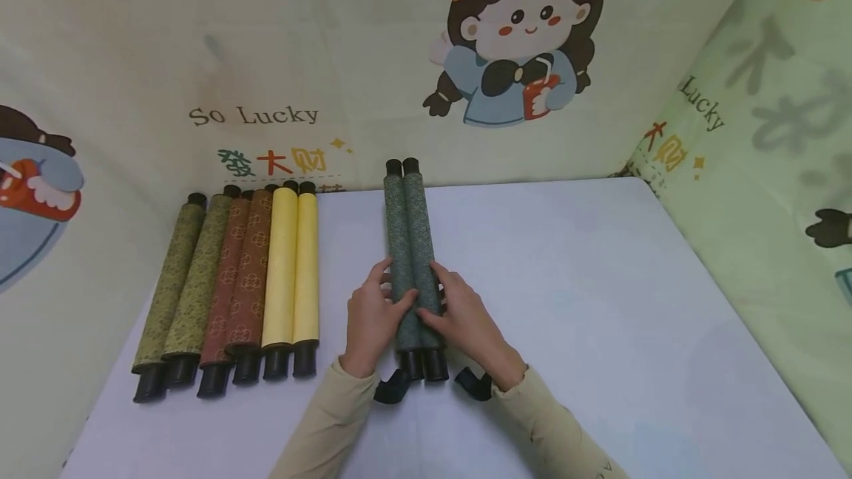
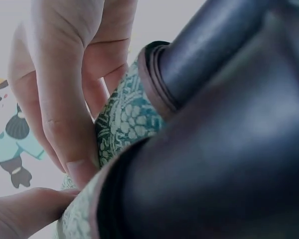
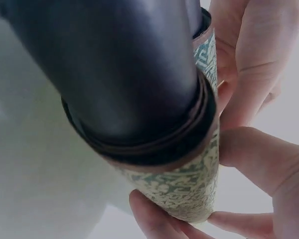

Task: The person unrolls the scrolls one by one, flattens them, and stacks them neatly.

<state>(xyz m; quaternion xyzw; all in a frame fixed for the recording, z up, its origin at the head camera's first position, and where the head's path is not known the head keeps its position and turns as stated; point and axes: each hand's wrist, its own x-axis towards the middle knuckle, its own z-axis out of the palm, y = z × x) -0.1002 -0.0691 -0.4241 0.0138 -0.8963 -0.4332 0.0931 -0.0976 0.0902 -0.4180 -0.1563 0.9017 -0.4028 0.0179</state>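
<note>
Two dark green patterned scrolls with black end knobs, a left scroll (image 1: 397, 242) and a right scroll (image 1: 418, 228), lie side by side at mid-table, pointing away from me. My left hand (image 1: 369, 320) grips the left scroll from its outer side, thumb over the top. From the other side my right hand (image 1: 471, 320) holds the right scroll, its thumb also on top. Both thumbs nearly meet. Close up, the left wrist view shows the near knobs (image 2: 219, 174) and the rolled edges. Whether the far ends touch the table cannot be told.
To the left lie, in a row, two olive scrolls (image 1: 174, 279), two reddish-brown scrolls (image 1: 250, 272) and two yellow scrolls (image 1: 307, 265). The white table (image 1: 599, 301) meets a printed cloth backdrop (image 1: 373, 58) at the back. Black straps (image 1: 393, 388) show at my wrists.
</note>
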